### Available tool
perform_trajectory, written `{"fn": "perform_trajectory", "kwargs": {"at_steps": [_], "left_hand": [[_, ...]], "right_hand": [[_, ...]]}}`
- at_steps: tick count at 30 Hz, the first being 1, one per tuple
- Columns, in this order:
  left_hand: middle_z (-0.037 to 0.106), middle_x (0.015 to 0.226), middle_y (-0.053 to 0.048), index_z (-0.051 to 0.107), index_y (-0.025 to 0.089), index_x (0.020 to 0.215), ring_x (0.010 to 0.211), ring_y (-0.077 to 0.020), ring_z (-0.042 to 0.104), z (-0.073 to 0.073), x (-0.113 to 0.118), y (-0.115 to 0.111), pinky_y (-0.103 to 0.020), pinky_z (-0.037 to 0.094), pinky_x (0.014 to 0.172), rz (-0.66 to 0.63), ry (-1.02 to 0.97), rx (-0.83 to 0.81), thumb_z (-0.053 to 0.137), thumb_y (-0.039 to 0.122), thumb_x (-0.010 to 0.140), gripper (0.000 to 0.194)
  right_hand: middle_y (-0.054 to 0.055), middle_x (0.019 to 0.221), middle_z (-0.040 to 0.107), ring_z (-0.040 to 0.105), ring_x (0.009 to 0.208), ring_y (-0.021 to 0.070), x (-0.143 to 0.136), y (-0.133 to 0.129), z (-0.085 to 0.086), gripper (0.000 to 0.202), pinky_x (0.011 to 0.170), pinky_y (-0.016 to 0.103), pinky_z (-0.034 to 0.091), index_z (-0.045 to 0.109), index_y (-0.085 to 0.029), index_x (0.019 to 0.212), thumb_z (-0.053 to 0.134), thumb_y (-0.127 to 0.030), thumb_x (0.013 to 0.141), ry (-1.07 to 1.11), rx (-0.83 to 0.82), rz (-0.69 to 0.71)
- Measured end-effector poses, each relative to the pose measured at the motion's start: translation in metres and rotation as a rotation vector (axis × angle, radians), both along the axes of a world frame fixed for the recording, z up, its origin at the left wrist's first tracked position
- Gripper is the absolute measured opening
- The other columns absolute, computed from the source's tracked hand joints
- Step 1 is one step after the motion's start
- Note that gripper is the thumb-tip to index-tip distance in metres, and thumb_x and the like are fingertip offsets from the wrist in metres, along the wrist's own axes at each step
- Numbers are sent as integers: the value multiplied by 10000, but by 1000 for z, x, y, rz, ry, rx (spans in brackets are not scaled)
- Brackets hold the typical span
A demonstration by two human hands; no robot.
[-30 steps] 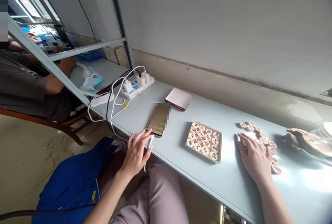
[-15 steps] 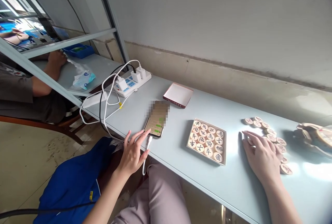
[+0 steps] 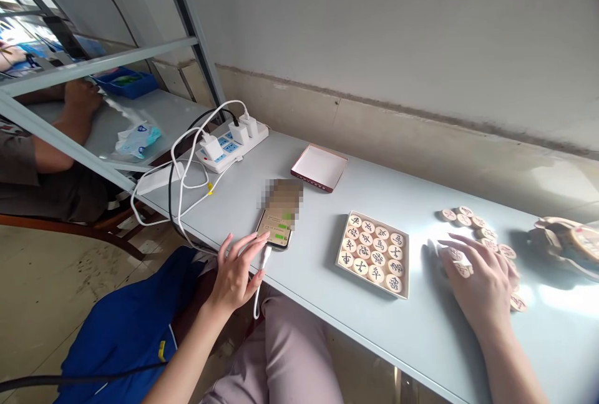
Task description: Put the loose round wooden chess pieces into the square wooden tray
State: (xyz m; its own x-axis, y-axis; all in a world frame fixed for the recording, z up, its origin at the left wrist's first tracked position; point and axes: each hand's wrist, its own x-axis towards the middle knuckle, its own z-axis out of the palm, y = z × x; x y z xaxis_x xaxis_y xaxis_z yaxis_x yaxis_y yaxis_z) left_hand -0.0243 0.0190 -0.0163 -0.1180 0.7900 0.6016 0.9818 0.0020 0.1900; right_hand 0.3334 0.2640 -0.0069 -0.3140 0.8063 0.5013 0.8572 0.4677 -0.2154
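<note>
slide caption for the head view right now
Left hand at a cabled phone, right hand over loose round pieces.

Four rows of four, and that makes sixteen wooden discs [image 3: 377, 258] in one open box [image 3: 407, 270]! To the right, at least ten loose discs [image 3: 464, 220], though some are hidden, so the full number can't be told. One lid [image 3: 319, 167], one phone [image 3: 279, 229], and over at one power strip [image 3: 231, 148], three white plugs [image 3: 212, 148]! Beyond, one blue tray [image 3: 128, 83] and one soft packet [image 3: 138, 140].
</note>
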Motion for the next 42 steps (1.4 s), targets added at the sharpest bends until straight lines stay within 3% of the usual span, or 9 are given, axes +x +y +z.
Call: {"fn": "perform_trajectory", "kwargs": {"at_steps": [6,21,33,39,42], "left_hand": [[626,1241,-80,397,218,1302,1184,-199,534,-2,0,0,-444,195,1129,-4,8,-20,392,285,899,409],[660,1183,-62,436,236,1253,1129,-192,571,-11,2,2,-424,225,1114,20,0,27,391,254,876,381],[718,1041,-31,471,257,1164,985,-188,616,-21,-1,11,-403,290,1023,31,60,157,308,292,902,310],[743,925,-9,517,267,1077,891,-188,623,-28,-1,18,-399,314,957,57,72,256,254,336,927,311],[747,874,0,533,267,1035,846,-186,616,-29,-1,22,-394,320,926,70,84,310,229,343,935,330]], "right_hand": [[64,1073,649,557,1083,266,-1,-3,5,314,1011,463,337,632,-233,813,416,-444,900,15,44,34],[64,1075,648,560,1076,279,0,-1,1,310,974,458,361,636,-247,834,417,-459,892,12,23,42],[81,950,671,595,1004,300,1,3,-1,311,930,443,385,610,-240,810,406,-459,892,7,120,86],[47,984,646,574,1057,335,-7,-4,3,261,965,493,378,590,-324,854,388,-488,869,27,13,56],[37,1042,624,548,1108,348,1,-6,0,288,998,531,350,588,-370,969,348,-490,866,-24,-53,49]]}}
